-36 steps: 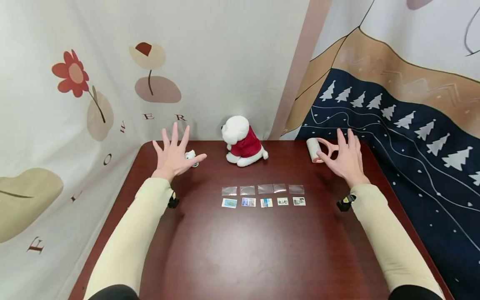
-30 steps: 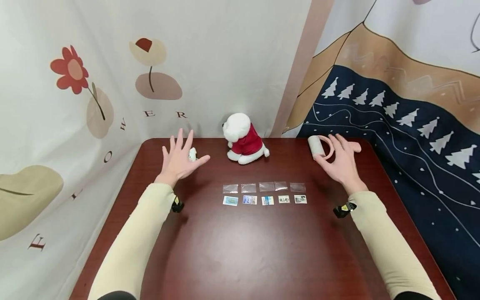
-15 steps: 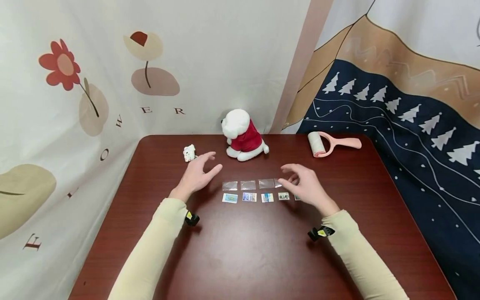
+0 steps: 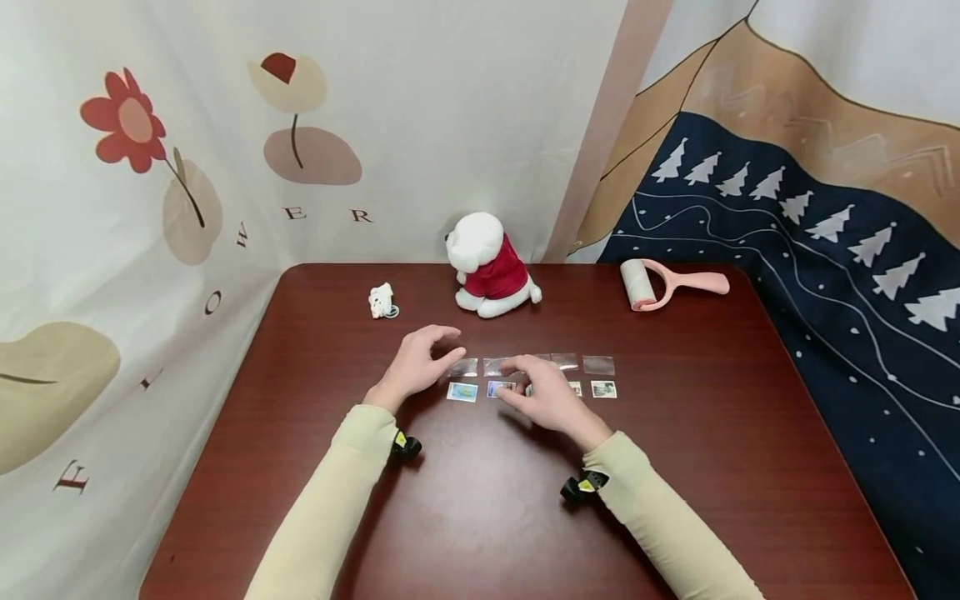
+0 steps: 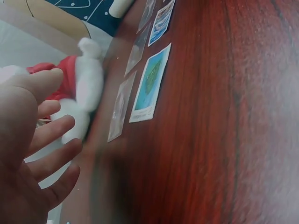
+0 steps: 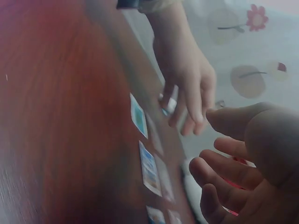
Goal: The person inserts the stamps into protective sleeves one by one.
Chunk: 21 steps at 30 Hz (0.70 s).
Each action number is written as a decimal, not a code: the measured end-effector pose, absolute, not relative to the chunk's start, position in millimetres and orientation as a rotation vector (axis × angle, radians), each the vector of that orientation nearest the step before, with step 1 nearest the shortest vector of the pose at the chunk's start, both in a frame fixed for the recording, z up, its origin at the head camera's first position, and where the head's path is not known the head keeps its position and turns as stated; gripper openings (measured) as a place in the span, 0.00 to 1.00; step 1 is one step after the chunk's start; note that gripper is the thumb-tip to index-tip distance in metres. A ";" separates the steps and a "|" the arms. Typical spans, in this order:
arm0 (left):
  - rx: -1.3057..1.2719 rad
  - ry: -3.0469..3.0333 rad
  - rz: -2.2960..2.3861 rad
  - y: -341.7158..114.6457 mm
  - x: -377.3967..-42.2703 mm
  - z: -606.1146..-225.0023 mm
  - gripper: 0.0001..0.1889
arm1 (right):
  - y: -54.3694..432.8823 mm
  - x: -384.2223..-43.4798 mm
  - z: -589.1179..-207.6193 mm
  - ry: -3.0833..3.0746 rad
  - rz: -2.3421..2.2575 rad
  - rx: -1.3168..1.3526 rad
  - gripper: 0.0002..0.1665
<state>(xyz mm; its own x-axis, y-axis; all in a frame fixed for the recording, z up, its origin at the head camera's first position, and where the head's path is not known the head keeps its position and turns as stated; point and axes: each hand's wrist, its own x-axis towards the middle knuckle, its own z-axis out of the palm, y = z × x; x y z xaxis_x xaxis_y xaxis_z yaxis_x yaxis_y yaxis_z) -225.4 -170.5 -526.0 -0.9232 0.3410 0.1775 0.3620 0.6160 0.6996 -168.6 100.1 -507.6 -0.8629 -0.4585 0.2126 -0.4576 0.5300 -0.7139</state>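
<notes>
Several small postage stamps lie in a row on the dark wooden table, with a row of small clear plastic sleeves just behind them. The leftmost stamp (image 5: 152,84) is blue with a green shape, and the leftmost sleeve (image 5: 122,106) lies beside it. My left hand (image 4: 413,367) hovers at the left end of the rows, fingers loosely bent, holding nothing. Over the middle of the rows is my right hand (image 4: 551,398), also holding nothing, and it hides some stamps and sleeves. The rightmost stamp (image 4: 603,389) and rightmost sleeve (image 4: 598,365) show in full.
A white plush dog (image 4: 491,267) in a red shirt sits at the table's back edge. Left of it is a small white object (image 4: 382,302) with a cord or loop. A pink-handled lint roller (image 4: 675,285) lies at the back right. Printed curtains (image 4: 450,100) hang behind the table (image 4: 465,517).
Both hands have drawn inward and nearer: the left from beside the small white object, the right from by the lint roller to over the stamps. The objects on the table stay where they were.
</notes>
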 end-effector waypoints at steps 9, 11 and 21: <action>-0.650 -2.814 -1.207 -164.5 -229.5 -528.9 0.19 | 69.4 -178.7 -520.5 2.774 -1.195 -0.794 0.17; -0.650 -2.825 -1.189 -163.9 -230.5 -529.3 0.18 | 65.2 -180.0 -521.3 2.790 -1.148 -0.773 0.16; -0.672 -2.866 -1.144 -165.9 -227.6 -537.6 0.17 | 45.3 -176.1 -530.9 2.876 -0.996 -0.743 0.14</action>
